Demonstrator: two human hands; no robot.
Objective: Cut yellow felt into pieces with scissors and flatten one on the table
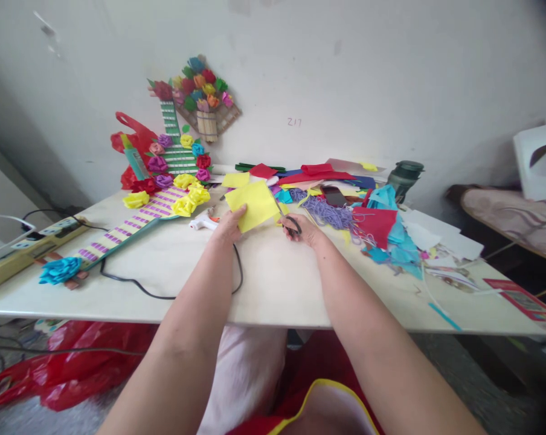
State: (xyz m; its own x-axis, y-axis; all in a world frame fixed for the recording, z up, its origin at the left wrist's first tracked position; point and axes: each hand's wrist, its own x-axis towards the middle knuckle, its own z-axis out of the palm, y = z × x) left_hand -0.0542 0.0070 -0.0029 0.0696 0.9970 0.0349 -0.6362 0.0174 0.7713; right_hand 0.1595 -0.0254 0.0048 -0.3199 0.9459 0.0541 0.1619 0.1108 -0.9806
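My left hand (233, 222) pinches the lower left edge of a yellow sheet of paper or felt (253, 204), held up above the table. In my right hand (300, 229) is a pair of scissors (292, 225) with dark handles, fingers wrapped through the loops. The blades point up and left along the right edge of the sheet; whether they are closed on it I cannot tell. Close behind my left hand, a white glue gun (204, 222) lies on the table. A narrow yellow strip (282, 209) shows beside the scissors.
Left on the table (277, 290) lies a guitar-shaped craft (119, 235) with paper flowers; a black cord (137, 281) loops in front. Purple yarn (328, 212), a phone (334, 196), red cloth (376, 225) and a dark bottle (404, 178) sit right. A power strip (41, 238) stands far left.
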